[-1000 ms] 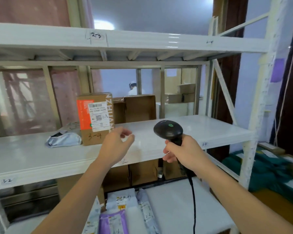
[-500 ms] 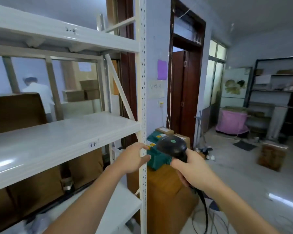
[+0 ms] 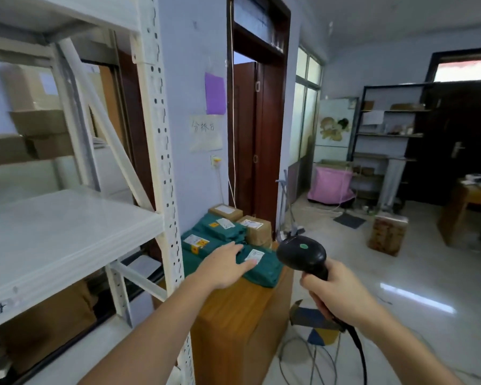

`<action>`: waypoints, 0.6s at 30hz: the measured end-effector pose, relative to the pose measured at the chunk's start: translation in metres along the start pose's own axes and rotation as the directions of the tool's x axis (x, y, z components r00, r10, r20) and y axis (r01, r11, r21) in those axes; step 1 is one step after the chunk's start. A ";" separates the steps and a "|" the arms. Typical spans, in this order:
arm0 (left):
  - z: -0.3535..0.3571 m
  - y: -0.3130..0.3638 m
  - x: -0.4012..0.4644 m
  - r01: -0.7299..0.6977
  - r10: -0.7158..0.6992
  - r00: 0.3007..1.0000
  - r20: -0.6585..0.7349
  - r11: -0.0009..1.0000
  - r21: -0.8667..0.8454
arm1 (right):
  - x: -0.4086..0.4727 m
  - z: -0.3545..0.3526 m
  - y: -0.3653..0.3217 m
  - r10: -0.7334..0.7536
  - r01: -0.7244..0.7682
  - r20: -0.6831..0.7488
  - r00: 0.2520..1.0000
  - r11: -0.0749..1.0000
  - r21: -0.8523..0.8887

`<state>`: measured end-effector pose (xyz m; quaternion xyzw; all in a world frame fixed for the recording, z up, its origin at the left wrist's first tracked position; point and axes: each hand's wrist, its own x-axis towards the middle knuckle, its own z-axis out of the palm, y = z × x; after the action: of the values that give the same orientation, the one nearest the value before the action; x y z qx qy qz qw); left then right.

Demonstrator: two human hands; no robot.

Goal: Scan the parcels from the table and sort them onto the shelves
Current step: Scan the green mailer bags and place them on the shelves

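Observation:
Several green parcel bags (image 3: 264, 266) and two brown boxes (image 3: 254, 229) lie on a wooden table (image 3: 242, 315) right of the shelf. My left hand (image 3: 225, 266) reaches over the nearest green bag with its fingers stretched flat, at or just above its surface. My right hand (image 3: 335, 291) grips the handle of a black barcode scanner (image 3: 303, 254), whose head points toward the parcels. The white metal shelf (image 3: 67, 232) stands at the left, its middle level bare in this view.
The shelf's perforated upright (image 3: 164, 190) stands between me and the table. The scanner cable (image 3: 356, 348) trails down to loose cords on the floor. A doorway (image 3: 257, 140) lies behind the table. Further right are a cardboard box (image 3: 388, 234), a pink-covered object (image 3: 331, 184) and a dark rack (image 3: 386, 140).
My view has swung right from the shelf to the parcel table. My left hand has moved out over the green bags. The scanner stays gripped in my right hand.

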<state>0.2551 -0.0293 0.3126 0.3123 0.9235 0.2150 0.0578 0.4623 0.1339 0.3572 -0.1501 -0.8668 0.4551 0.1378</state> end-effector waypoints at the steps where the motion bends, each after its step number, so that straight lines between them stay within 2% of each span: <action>1: 0.000 -0.004 0.016 -0.001 0.001 1.000 0.009 1.000 0.008 | 0.014 0.002 0.003 0.006 -0.006 -0.005 1.000 1.000 0.007; 12: 0.043 -0.044 0.175 0.055 -0.059 0.996 0.074 0.997 0.061 | 0.180 0.017 0.066 0.054 -0.056 0.060 0.997 0.997 0.046; 18: 0.079 -0.082 0.258 0.219 -0.220 0.972 0.087 0.975 0.019 | 0.285 0.015 0.106 0.000 -0.004 0.192 0.981 1.000 0.020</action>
<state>0.0227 0.0965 0.2134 0.2177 0.9499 0.1890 0.1205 0.2092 0.2898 0.2901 -0.1048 -0.8712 0.4765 0.0545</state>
